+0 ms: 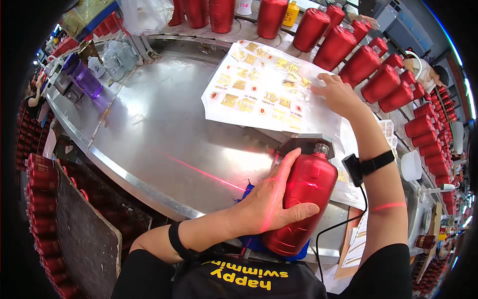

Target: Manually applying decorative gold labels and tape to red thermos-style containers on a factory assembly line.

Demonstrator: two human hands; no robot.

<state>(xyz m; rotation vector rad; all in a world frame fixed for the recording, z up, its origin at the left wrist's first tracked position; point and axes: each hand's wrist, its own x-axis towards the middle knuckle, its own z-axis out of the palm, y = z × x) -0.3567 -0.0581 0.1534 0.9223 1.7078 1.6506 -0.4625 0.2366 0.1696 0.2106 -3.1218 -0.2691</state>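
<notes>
A glossy red bottle (311, 187) with a clear glass neck lies tilted in front of me, its neck pointing away. My left hand (271, 204) holds it from the left, thumb across its front and fingers along its side. Behind the neck is a dark angled metal plate (308, 142), and a blue cloth (254, 242) shows under the base. My right hand (338, 94) reaches to the right side of a white sheet (214, 107) bearing several rows of gold stickers (239, 84). Its thumb and index finger are apart at the sheet; nothing shows between them.
Red bottles (358, 65) line the conveyor behind and to the right. A purple cup (82, 77) and clear jars (119, 60) stand at the left of the metal table (149, 134). A black cable (343, 219) hangs from my right wrist. Crates of red bottles (42, 199) stand lower left.
</notes>
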